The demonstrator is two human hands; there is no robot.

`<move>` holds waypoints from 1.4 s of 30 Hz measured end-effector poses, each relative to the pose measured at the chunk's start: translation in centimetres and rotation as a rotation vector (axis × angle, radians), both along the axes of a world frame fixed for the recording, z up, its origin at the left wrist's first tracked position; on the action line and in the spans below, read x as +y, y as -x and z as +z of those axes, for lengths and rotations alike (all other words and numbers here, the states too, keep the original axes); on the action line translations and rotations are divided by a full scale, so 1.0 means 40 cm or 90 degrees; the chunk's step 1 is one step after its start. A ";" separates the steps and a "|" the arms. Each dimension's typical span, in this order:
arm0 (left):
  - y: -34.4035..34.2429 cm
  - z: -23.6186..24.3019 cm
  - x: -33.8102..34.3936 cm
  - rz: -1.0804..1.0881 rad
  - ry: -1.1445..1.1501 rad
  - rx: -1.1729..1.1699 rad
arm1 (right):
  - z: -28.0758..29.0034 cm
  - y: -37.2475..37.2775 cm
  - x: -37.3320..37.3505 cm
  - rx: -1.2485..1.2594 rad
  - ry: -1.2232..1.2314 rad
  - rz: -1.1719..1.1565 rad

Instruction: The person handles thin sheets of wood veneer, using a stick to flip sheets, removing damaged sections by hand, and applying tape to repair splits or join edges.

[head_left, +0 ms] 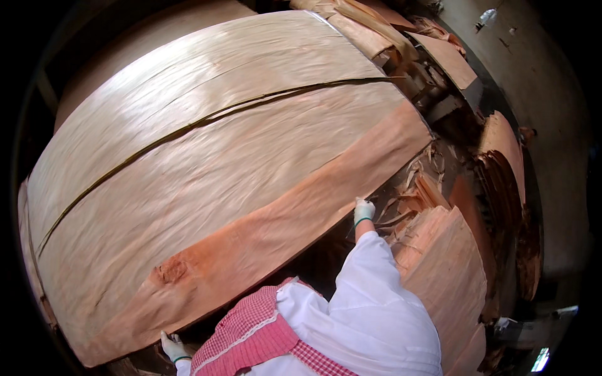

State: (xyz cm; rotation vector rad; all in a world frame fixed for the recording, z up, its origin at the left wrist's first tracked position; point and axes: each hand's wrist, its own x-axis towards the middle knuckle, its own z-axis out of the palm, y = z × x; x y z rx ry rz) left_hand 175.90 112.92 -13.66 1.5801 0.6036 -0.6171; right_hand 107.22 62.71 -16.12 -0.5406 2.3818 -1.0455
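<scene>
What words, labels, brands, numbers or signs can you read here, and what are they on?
No text can be read on the large wood sheet, gloved left hand, gloved right hand or pink checked apron.
The small pale item at upper right is too small to tell.

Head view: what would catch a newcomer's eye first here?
Probably the huge pale wood-like sheet filling the middle and left, with a long dark line curving across it. Next, the orange-brown band along its near side, with a darker knot-like patch toward the left. The white-gloved left hand and right hand also stand out, both at the near edge.
</scene>
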 end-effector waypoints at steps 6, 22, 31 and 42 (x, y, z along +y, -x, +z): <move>0.069 0.048 -0.025 -0.039 0.057 -0.066 | 0.084 -0.047 0.031 -0.153 0.100 0.065; 0.106 0.113 0.023 -0.042 0.120 -0.085 | 0.258 -0.648 -0.103 1.120 0.439 0.697; -0.096 0.176 0.349 -0.332 0.261 0.159 | 0.347 -1.371 0.386 -0.041 0.065 0.811; -0.511 0.224 0.612 -0.140 -0.191 -0.512 | 0.408 -2.211 1.219 -0.092 0.102 1.544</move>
